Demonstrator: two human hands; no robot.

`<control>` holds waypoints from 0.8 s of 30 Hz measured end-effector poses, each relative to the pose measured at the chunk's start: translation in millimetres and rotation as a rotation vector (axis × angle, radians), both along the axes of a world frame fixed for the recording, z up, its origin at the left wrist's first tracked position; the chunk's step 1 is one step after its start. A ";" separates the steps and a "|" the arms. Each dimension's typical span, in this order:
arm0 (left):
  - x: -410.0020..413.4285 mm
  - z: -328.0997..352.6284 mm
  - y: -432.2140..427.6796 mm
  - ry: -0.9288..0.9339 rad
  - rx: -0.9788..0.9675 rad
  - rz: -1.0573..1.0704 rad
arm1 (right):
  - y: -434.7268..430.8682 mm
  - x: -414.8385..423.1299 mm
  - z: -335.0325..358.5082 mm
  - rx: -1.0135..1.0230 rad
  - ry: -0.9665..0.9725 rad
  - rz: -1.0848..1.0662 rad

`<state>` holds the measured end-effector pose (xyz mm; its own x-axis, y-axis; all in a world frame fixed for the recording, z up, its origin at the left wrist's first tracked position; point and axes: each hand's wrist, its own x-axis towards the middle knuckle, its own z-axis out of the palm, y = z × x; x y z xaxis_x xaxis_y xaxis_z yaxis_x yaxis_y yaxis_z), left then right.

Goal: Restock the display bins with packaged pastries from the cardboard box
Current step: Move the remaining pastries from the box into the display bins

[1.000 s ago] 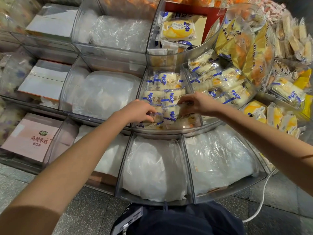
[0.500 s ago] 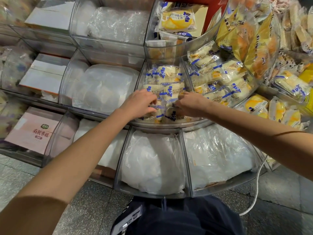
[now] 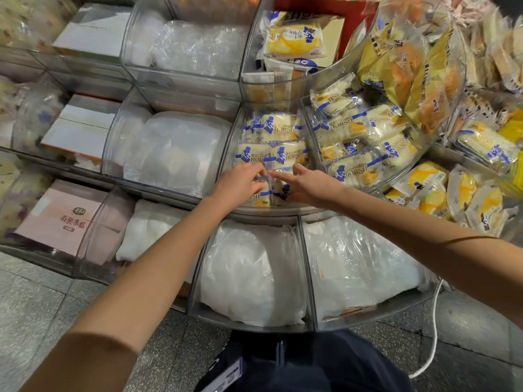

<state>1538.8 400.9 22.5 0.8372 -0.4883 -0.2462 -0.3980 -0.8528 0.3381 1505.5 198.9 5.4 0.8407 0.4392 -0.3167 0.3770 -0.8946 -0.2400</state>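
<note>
Rows of white-and-blue pastry packets (image 3: 278, 128) lie in a clear display bin (image 3: 270, 213) at the middle of the stand. My left hand (image 3: 240, 183) curls its fingers over the front-left pastry packet (image 3: 256, 195). Beside it, my right hand (image 3: 308, 183) has its fingers stretched out, touching the front-right packet (image 3: 280, 192). The fingertips of the two hands nearly meet. A red cardboard box (image 3: 355, 22) with yellow-printed packets (image 3: 294, 38) stands in the bin above.
The bin to the right (image 3: 368, 190) holds more of the same packets, with yellow packets (image 3: 441, 190) further right. Bins below and left hold white plastic bags (image 3: 252, 275) and flat boxes (image 3: 59, 216). A white cord (image 3: 433, 332) hangs over the grey floor.
My right hand has straightened its fingers over the front packet. Both hands have stayed at the front of the middle bin. The camera has tipped slightly.
</note>
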 end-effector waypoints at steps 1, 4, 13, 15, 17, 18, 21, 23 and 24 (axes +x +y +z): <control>0.8 2.0 0.5 0.009 -0.001 0.001 | -0.1 1.8 2.9 -0.001 0.015 0.001; 0.1 11.9 3.5 0.007 -0.003 -0.005 | -2.2 2.6 10.6 0.023 0.031 -0.002; 15.5 59.5 -11.3 -0.179 0.006 -0.013 | -45.2 23.2 45.1 0.230 -0.270 -0.216; 25.7 75.4 -28.5 -0.200 -0.014 -0.040 | -55.1 27.3 60.0 0.234 -0.261 -0.270; 33.5 90.0 -49.1 -0.217 -0.039 -0.069 | -66.8 22.7 76.6 0.238 -0.282 -0.282; 36.5 96.1 -60.2 -0.226 -0.050 -0.090 | -73.9 17.0 84.1 0.236 -0.298 -0.284; 39.4 110.2 -96.8 -0.249 -0.066 -0.192 | -101.3 -7.4 104.2 0.185 -0.326 -0.319; 37.1 117.6 -118.5 -0.259 -0.083 -0.271 | -115.0 -25.5 116.4 0.161 -0.343 -0.376; 35.7 120.3 -127.0 -0.264 -0.094 -0.307 | -118.9 -34.4 121.0 0.162 -0.348 -0.401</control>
